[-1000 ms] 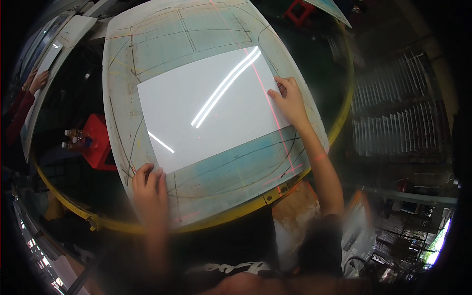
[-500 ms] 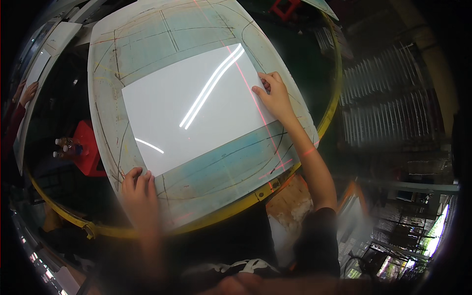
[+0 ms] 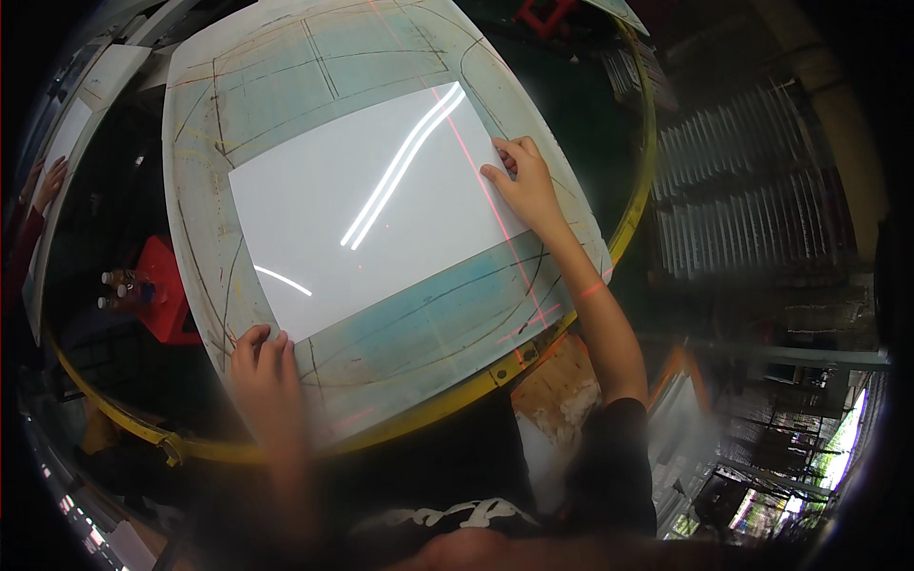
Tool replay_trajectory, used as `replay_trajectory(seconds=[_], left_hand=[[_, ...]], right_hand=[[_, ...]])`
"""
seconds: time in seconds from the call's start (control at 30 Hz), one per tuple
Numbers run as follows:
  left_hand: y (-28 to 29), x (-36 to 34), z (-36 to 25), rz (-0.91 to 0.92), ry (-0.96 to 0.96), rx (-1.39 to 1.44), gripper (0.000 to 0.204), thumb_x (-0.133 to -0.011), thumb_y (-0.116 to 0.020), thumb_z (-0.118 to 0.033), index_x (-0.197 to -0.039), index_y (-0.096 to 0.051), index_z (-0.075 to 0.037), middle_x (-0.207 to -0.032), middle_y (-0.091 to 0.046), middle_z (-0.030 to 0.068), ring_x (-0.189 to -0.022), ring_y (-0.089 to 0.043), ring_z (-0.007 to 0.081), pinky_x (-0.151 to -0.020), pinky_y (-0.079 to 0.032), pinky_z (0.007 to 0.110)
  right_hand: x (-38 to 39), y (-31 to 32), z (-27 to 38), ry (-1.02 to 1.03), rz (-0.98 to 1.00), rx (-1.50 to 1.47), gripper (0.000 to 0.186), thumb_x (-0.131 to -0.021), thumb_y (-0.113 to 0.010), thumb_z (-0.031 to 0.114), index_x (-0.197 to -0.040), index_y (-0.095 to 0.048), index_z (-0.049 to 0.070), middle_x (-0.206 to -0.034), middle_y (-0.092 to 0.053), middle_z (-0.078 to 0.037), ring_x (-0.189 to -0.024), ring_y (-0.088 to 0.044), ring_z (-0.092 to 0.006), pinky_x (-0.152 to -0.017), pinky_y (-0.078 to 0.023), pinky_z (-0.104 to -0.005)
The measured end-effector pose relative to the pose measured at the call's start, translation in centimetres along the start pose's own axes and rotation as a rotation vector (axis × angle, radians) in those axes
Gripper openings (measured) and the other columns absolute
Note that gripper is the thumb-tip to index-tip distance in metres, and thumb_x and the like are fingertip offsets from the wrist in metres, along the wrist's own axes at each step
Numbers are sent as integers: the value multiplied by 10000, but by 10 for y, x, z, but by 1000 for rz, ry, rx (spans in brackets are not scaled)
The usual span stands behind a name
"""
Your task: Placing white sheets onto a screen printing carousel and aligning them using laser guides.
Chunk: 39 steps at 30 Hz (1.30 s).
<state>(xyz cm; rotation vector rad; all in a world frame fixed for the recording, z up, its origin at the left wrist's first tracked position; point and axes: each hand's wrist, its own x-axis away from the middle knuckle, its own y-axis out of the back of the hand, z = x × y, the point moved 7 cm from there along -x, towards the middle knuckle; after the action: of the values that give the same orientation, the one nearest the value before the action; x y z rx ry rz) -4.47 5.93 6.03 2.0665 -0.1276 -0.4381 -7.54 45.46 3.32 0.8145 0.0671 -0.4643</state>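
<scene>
A glossy white sheet (image 3: 314,209) lies on a worn, pale blue-and-white board (image 3: 409,309) marked with dark drawn lines. Bright reflected streaks cross its surface, and a red laser line runs down near its right side. At the sheet's right edge, my right hand (image 3: 524,186) is closed, its thumb on top and the other fingers curled at the edge. My left hand (image 3: 267,381) has its bent fingertips at the near left corner, gripping there; the wrist below is blurred.
A yellow curved rail (image 3: 447,404) rings the board. On the left, several bottles (image 3: 119,290) stand on a red stool (image 3: 167,295). Another person's hand (image 3: 52,181) rests at a second board at far left. Stacked racks (image 3: 752,181) stand at right.
The whole view has shifted slightly, so the board and both hands appear a little further left. Hands and sheet keep nearly the same places relative to the board.
</scene>
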Motion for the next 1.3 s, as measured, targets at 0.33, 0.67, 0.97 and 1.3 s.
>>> replay_trajectory(seconds=[0.33,0.67,0.97,1.3], left_hand=[[0,0,0,2,23,15,96,-812,-648,-31,-897,-617,3,-1055,-587,122,-992,-571,303,-833,-460,363],[0,1,0,7,-15,-48,95,-826,-633,-32,-912,-615,3,-1071,-579,120,-1003,-556,303,-838,-453,372],[-8,19,-33,-76,-401,-257,333,-828,-627,-150,-1116,-586,13,-1262,-507,202,-1199,-429,401,-996,-369,454],[-27,58,-19,164,-442,132,253,-908,-562,-77,-1130,-531,41,-1214,-509,227,-1090,-524,374,-935,-423,434]], right_hand=[[2,-1,1,1,2,-3,410,-765,-724,95,-1138,-603,-25,-960,-519,-100,-867,-528,-215,-786,-461,-304],[0,-6,12,52,-24,121,429,-760,-729,118,-1158,-601,23,-1061,-495,-144,-953,-525,-306,-843,-456,-375],[22,-12,-16,-2,9,479,566,-784,-680,226,-1317,-502,158,-1318,-409,-197,-1229,-378,-368,-979,-295,-557],[362,151,-5,-248,-123,646,385,-836,-632,246,-1200,-576,131,-1106,-584,-80,-1125,-506,-249,-1028,-298,-500]])
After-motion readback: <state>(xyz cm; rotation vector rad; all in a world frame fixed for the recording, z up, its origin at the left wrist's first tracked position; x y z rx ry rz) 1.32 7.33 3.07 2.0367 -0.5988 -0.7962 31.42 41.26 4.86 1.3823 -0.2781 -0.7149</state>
